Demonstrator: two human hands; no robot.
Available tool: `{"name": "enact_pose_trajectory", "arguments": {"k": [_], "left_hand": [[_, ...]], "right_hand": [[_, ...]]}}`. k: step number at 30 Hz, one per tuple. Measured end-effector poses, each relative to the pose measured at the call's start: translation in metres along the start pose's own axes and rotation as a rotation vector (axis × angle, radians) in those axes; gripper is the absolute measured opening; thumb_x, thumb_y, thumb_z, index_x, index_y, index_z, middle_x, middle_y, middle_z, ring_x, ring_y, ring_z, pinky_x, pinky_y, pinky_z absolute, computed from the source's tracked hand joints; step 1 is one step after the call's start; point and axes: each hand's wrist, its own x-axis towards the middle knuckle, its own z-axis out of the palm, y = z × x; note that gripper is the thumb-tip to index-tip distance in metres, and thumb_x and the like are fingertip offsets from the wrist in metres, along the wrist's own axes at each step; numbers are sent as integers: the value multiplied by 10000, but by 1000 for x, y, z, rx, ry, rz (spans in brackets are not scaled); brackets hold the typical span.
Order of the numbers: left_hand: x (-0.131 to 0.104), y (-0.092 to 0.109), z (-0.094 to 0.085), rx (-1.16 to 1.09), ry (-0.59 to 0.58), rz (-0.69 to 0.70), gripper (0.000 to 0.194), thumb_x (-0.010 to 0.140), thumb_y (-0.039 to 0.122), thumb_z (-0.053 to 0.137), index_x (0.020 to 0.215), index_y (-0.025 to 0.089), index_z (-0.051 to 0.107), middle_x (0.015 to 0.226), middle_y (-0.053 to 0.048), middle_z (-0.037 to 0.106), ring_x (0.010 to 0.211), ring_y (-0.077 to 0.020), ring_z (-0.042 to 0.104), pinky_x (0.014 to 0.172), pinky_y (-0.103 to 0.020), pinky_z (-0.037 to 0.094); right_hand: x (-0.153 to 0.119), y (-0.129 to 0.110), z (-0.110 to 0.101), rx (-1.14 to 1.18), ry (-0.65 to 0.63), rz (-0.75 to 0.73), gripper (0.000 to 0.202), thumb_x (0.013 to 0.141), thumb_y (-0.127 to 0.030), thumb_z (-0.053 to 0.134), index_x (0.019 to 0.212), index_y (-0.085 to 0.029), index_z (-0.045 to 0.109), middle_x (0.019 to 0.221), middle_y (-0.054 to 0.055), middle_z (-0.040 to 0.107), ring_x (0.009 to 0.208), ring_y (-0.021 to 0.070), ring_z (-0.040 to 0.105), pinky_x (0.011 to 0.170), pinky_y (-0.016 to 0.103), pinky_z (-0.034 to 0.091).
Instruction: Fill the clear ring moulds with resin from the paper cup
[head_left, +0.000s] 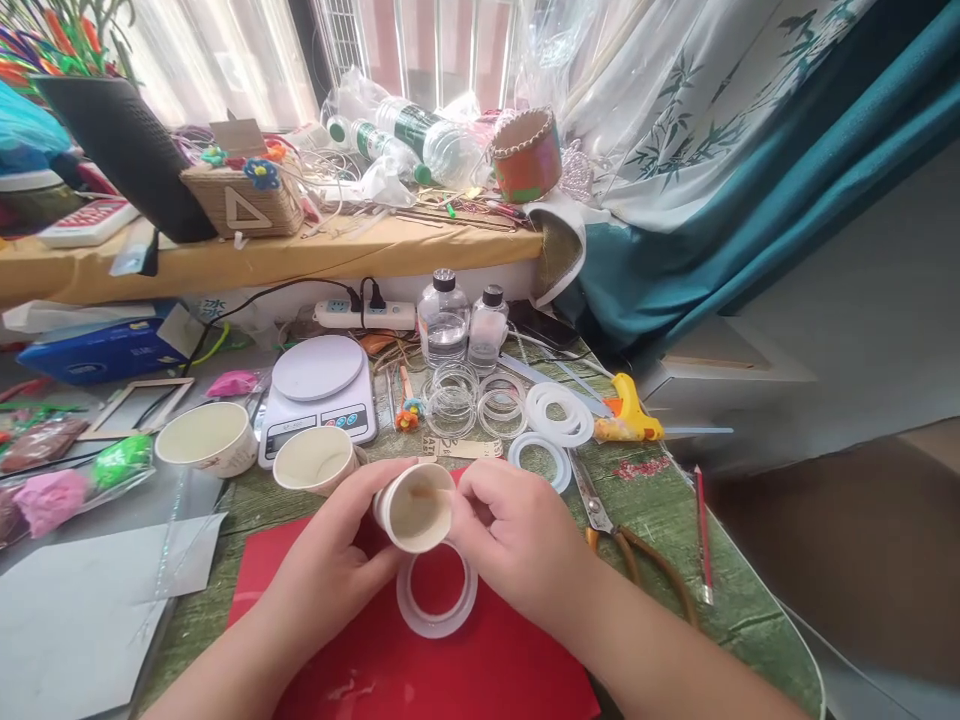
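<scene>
My left hand point(341, 545) is wrapped round a small paper cup point(421, 512), which tilts so that its opening faces me. At the cup's right rim my right hand point(510, 520) has its fingers closed; a thin stick seems to run from them into the cup, but it is mostly hidden. Right below the cup, a white ring mould point(437, 628) lies on a red sheet point(450, 680). Two more paper cups point(225, 455) point(319, 462) stand to the left of my hands.
Behind the hands are a white kitchen scale point(319, 372), two capped bottles point(444, 325) point(487, 330), clear rings point(450, 400) and ring moulds point(559, 413). Scissors point(596, 505), a yellow glue gun point(631, 412) and a red pencil point(703, 530) lie at the right.
</scene>
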Motion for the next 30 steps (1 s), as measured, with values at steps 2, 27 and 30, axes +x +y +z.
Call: {"name": "enact_pose_trajectory", "arguments": {"k": [2,27,30], "left_hand": [[0,0,0,-3,-1,1,463,985,383,802,1428,400,671,1369,-8,806,1204,-263,805,1039,-389,676],[2,1,2,-1,-11,1,471,990,410,800,1440,386,663,1358,-15,808,1191,-263,806,1025,-380,680],[3,1,2,5,-14,-13,453,989,423,797,1422,366,676,1365,-31,807,1169,-271,811,1012,-393,685]], "right_hand": [[1,0,-1,45,-43,39,318,961,-244,611,701,-238,427,669,-42,499,641,141,451,598,286,317],[2,-2,-4,26,-16,133,300,985,-296,591,711,-238,484,685,-26,550,666,155,491,615,291,340],[2,-2,-4,22,23,165,267,1003,-307,581,750,-235,536,710,-21,584,680,159,515,620,289,351]]}}
